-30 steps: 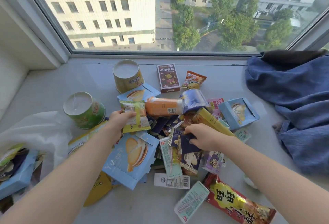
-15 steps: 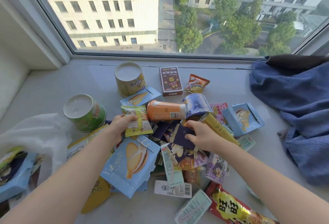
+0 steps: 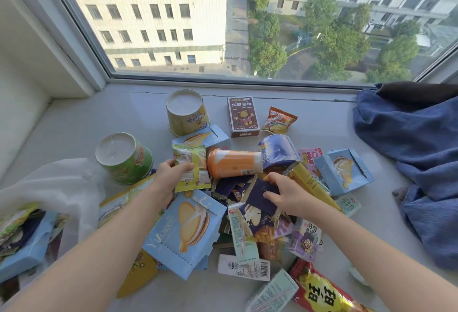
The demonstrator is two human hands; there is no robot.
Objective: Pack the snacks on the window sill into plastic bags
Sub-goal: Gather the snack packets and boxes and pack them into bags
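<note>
- Left hand (image 3: 171,175): the fingers and thumb are curled round a green-yellow packet (image 3: 192,168), gripping it by its left edge. The packet is raised slightly above the pile.
- Right hand (image 3: 287,192): the fingertips pinch a dark blue packet (image 3: 260,191) at the middle of the pile. Whether the packet is clear of the wrappers beneath it cannot be told.
- Pile (image 3: 247,212): it sits on the window sill (image 3: 74,123) directly under both hands. It holds a large blue biscuit box (image 3: 183,230), an orange bottle (image 3: 233,164), small drink cartons and many loose wrappers.
- Outlying snacks:
  - a green cup (image 3: 124,158) and a yellow cup (image 3: 186,113), both standing upside down behind the pile;
  - a brown box (image 3: 243,117) and a small orange bag (image 3: 278,119) near the window;
  - a second blue box (image 3: 344,170) to the right of the pile;
  - a long red packet (image 3: 322,292) at the near edge.
- Plastic bag (image 3: 57,182): it lies open at the far left of the sill, beside the left forearm. Several packets and a blue box show inside it.
- Progress, as a judgement: packing has begun, but only a small share is done. Most of the snacks lie outside the bag, and only one bag is visible.
- What is left: carry the two held packets across to the bag, then clear the pile, the cups and the outlying items.
- Not part of the task: a blue cloth (image 3: 409,143) bunched at the right end of the sill.
</note>
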